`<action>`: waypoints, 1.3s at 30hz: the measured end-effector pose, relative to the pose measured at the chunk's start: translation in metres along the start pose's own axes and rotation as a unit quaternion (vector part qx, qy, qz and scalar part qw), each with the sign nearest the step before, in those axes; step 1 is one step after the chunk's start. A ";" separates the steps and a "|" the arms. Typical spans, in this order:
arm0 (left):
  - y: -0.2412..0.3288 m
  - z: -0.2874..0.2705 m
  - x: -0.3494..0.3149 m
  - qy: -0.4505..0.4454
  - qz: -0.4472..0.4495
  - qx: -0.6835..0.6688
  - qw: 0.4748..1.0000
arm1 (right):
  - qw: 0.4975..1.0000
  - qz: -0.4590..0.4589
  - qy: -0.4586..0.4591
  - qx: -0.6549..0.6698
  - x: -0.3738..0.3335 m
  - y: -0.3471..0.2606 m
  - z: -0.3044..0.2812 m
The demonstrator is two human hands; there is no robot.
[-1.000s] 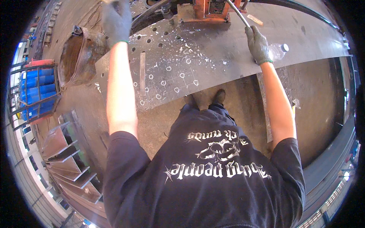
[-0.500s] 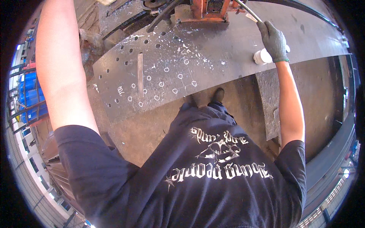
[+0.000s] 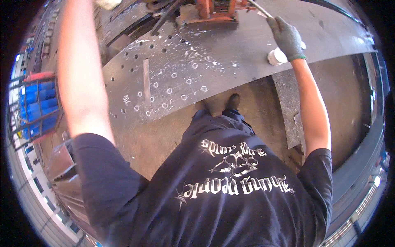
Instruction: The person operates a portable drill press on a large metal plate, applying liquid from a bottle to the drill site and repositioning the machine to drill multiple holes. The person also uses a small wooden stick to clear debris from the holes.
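The left arm (image 3: 84, 74) runs out past the top edge, so I cannot tell what its fingers do; a second ago that glove showed. The right hand (image 3: 287, 39) has its gloved fingers wrapped around the rod (image 3: 261, 9) near the cropped orange machine (image 3: 216, 9). A white tub (image 3: 277, 57), unseen then, now shows.

Boxy orange metal machine (image 3: 210, 12) on wide grey steel plate (image 3: 247, 47), far side. Nearer: narrow flat metal bar (image 3: 147, 82) left, white round container (image 3: 276, 57) right.
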State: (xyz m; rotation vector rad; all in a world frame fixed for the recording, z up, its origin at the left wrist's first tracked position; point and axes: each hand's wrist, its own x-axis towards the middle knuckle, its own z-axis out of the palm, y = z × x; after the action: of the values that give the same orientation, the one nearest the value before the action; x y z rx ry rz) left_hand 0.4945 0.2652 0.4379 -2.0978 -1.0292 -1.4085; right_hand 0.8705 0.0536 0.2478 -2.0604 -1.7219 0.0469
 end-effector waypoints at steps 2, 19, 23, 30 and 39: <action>0.048 0.008 -0.051 -0.006 0.017 -0.110 0.994 | 1.000 -0.012 -0.020 -0.017 0.005 0.001 -0.002; 0.367 0.145 -0.283 -0.428 -0.192 -0.412 0.781 | 0.994 -0.032 -0.102 0.010 0.011 0.009 -0.019; 0.349 0.101 -0.319 -0.275 -0.215 -0.406 0.844 | 0.989 -0.078 -0.124 0.040 0.021 0.014 -0.020; 0.257 -0.018 -0.349 -0.172 -0.323 -0.390 0.845 | 0.994 -0.106 -0.030 0.023 0.011 0.019 -0.007; 0.139 -0.132 -0.384 -0.193 -0.515 -0.086 0.831 | 0.988 -0.139 0.048 -0.043 0.011 0.033 0.006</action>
State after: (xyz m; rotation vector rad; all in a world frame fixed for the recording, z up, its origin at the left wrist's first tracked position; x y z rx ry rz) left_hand 0.4375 -0.0481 0.1497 -2.0330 -2.5481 -1.5207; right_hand 0.9018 0.0616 0.2332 -1.8293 -1.9622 -0.2145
